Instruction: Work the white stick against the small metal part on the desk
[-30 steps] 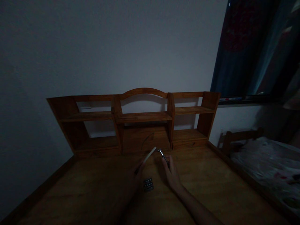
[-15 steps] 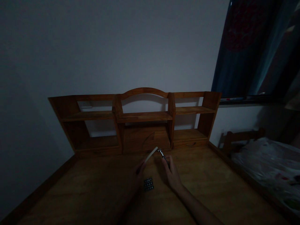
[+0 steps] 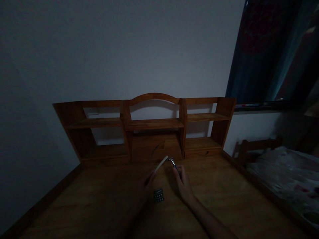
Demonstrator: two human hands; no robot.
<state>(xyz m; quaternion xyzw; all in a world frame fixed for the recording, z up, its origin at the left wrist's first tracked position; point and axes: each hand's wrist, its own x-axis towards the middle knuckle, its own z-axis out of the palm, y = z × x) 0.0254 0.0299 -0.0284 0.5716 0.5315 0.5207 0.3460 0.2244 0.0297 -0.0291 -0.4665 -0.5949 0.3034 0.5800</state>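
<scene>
My left hand is closed around the lower end of a thin, pale, slightly curved strip, which slants up to the right. In my right hand is a small silver tool with a T-shaped head and dark handle, gripped between thumb and fingers. The tool's head is close to the strip's upper tip, with a narrow gap between them. Below and between my hands, a small dark block with rows of shiny dots lies on the wooden desk. Dim light hides the finer details.
A wooden shelf unit stands along the desk's back edge against a pale wall. Beyond the raised right edge of the desk lies clear plastic sheeting. A dark curtain hangs at the upper right.
The silver tool's head and my right hand have shifted very slightly right. My left hand still holds the strip in nearly the same place.
</scene>
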